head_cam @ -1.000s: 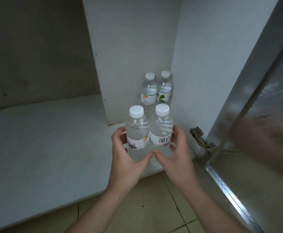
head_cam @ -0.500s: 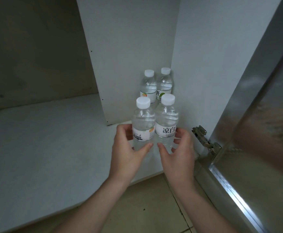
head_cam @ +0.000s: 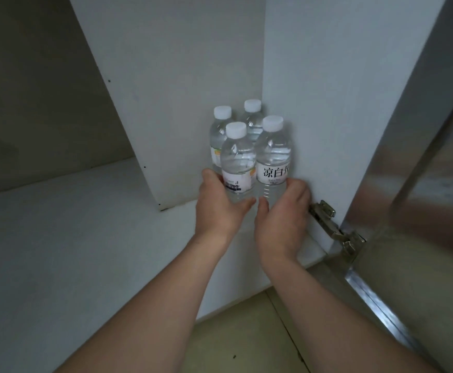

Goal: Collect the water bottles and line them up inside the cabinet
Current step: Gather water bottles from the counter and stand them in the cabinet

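Observation:
Two clear water bottles with white caps stand side by side deep in the cabinet's right compartment. My left hand [head_cam: 220, 208] is wrapped around the left front bottle [head_cam: 238, 162]. My right hand [head_cam: 282, 216] grips the right front bottle [head_cam: 273, 154], which has black characters on its white label. Right behind them, close to the back corner, stand two more bottles: a back left bottle [head_cam: 218, 133] and a back right bottle [head_cam: 252, 117], both partly hidden by the front pair. The bottle bases are hidden by my hands.
A white divider panel [head_cam: 171, 103] borders the compartment on the left; the side wall [head_cam: 341, 103] is on the right. The wide white shelf floor [head_cam: 71, 251] extends left. A metal hinge [head_cam: 333, 224] and the open reflective door [head_cam: 422, 211] are at right. Tiled floor [head_cam: 241, 340] lies below.
Both hands have pushed the two front bottles deeper into the compartment, until they stand directly in front of the back pair. The camera has moved closer.

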